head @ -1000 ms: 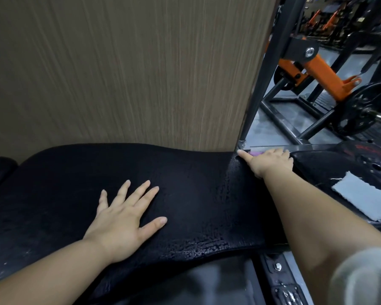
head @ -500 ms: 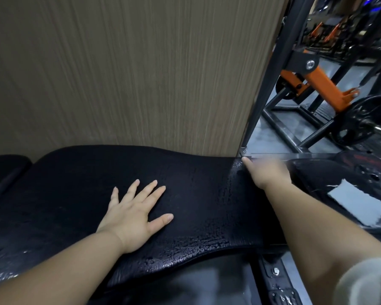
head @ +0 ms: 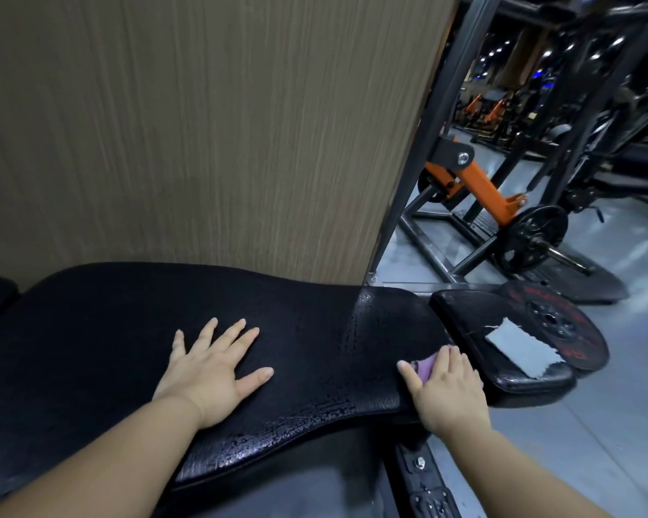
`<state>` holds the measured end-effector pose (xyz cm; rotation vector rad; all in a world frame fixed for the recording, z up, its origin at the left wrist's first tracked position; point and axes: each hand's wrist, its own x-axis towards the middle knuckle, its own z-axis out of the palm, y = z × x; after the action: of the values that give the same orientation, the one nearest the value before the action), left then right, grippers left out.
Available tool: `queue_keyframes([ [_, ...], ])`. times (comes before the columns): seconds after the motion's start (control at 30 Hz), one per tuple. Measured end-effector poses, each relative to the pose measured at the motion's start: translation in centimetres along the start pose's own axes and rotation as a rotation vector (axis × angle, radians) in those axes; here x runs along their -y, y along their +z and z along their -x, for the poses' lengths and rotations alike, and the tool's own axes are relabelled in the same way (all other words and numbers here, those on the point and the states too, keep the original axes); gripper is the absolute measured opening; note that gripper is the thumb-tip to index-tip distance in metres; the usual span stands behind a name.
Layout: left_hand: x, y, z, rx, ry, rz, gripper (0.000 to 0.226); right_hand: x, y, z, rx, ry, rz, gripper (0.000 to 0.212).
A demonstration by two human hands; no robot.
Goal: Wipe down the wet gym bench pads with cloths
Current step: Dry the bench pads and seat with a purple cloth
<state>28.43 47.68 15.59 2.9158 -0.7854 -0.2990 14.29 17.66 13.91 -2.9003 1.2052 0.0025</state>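
Right hand (head: 450, 392) presses cloth (head: 424, 367) flat at pad's (head: 307, 315) 4 o'clock edge; left hand (head: 212, 370) spread, may slip on wet

The black bench (head: 296, 330) is beaded with water (head: 315, 409) along its near edge and right end. The left grip (head: 212, 372) lies flat on it, fingers spread. At the right end the right grip (head: 449, 390) presses a purple cloth (head: 423, 368) down. A white cloth (head: 517, 349) lies on the small pad (head: 464, 312) just beside.
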Motion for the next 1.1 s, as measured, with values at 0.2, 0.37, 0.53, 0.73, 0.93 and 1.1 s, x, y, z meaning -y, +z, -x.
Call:
queue_keyframes([
  [0.2,0.2,0.1,0.0,0.003,0.005,0.004,0.095,0.9,-0.1,1.1,0.004,0.054,0.028,0.095],
  [0.37,0.3,0.3,-0.2,-0.004,0.011,-0.006,0.090,2.6,-0.5,-0.4,-0.009,0.082,0.042,0.098],
  [0.53,0.3,0.5,-0.3,-0.015,0.016,-0.012,0.100,6.1,-1.0,-3.5,0.061,0.017,0.016,0.102],
  [0.73,0.5,0.7,-0.6,-0.040,0.019,-0.025,0.096,11.6,-1.0,-8.5,0.091,-0.012,-0.009,0.103],
  [0.93,0.6,1.0,-0.7,-0.059,0.024,-0.030,0.095,14.7,-1.0,-13.1,0.096,-0.013,0.023,0.106],
  [1.1,0.5,0.8,-0.7,-0.049,0.015,-0.026,0.093,15.1,-1.3,-14.2,0.108,-0.055,0.066,0.103],
])
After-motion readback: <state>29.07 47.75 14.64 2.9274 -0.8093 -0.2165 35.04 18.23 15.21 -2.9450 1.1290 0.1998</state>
